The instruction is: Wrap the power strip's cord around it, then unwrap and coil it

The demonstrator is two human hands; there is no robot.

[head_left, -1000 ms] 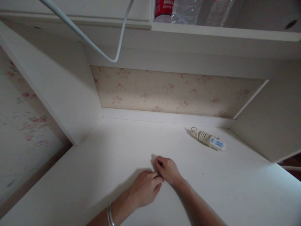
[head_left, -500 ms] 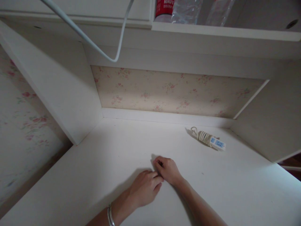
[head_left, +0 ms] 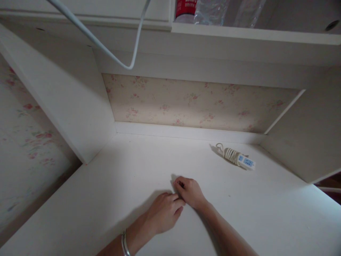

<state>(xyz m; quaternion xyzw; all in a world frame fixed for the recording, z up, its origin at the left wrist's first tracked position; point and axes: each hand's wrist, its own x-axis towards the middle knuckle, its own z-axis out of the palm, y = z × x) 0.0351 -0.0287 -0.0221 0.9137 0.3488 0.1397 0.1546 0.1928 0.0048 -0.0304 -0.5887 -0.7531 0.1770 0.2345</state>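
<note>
Both hands rest on the white desktop [head_left: 106, 199], near the middle. My left hand [head_left: 165, 212] comes in from the lower left with a silver bangle [head_left: 125, 243] at its wrist. Its fingers lie loosely bent and a little apart, the fingertips touching my right hand [head_left: 189, 192]. No object shows in the left hand. Loosely curled, the right hand has its thumb and forefinger brought round into a small ring, with nothing visible inside. A white power strip [head_left: 246, 162], its cord [head_left: 231, 155] wound around it, lies farther back on the right, apart from both hands.
A pale cable [head_left: 114, 57] hangs in a loop at the upper left. Above the desk, a shelf [head_left: 239, 32] holds a red-labelled package [head_left: 185, 9] and clear plastic [head_left: 211, 12]. White side panels [head_left: 69, 96] and floral wallpaper [head_left: 165, 101] border the desktop.
</note>
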